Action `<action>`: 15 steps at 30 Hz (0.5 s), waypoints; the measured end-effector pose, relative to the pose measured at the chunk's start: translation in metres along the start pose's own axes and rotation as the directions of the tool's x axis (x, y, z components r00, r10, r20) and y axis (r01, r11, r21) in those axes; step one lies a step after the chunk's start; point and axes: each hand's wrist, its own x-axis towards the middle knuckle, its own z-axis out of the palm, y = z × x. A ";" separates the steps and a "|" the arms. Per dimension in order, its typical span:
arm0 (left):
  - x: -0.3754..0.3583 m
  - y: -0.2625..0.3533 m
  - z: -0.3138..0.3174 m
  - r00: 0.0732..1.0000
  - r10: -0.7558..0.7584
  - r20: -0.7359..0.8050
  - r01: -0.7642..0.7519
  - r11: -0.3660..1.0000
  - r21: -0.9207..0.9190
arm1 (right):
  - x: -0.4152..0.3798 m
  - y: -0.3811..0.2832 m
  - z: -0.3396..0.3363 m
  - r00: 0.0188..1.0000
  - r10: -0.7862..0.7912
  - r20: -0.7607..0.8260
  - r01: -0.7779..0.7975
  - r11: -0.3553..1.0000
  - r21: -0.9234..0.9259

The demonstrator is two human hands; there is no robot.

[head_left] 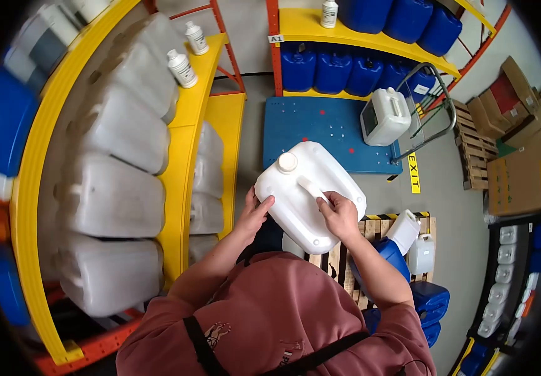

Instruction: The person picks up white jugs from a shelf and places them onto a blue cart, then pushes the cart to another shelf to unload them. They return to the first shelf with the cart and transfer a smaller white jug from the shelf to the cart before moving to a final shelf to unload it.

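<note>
A white plastic jerrycan with a round white cap is held up in front of my chest, its top facing me. My right hand is closed round the can's moulded handle. My left hand rests against the can's left side near the cap, with the thumb on the upper edge and the other fingers partly hidden behind it. Beyond the can lies a blue platform trolley, bearing another white jerrycan at its right end.
Yellow shelving with large white canisters stands at the left. Blue canisters fill the back rack. At the lower right a wooden pallet holds blue and white cans. Cardboard boxes are at the far right.
</note>
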 end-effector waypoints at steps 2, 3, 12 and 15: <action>0.056 0.037 -0.008 0.999 -0.012 0.044 0.010 0.999 0.053 | 0.054 -0.012 0.002 0.998 0.052 -0.036 -0.051 0.999 0.018; 0.082 0.059 -0.011 0.998 -0.013 0.069 0.009 0.998 0.061 | 0.079 -0.019 0.004 0.995 0.080 -0.057 -0.078 0.996 0.030; 0.228 0.183 0.000 0.971 -0.087 0.220 0.035 0.972 0.233 | 0.248 -0.035 0.013 0.978 0.209 -0.028 -0.182 0.905 0.385; 0.254 0.200 0.004 0.962 -0.136 0.236 0.051 0.941 0.335 | 0.286 -0.051 0.005 0.959 0.272 -0.077 -0.227 0.904 0.363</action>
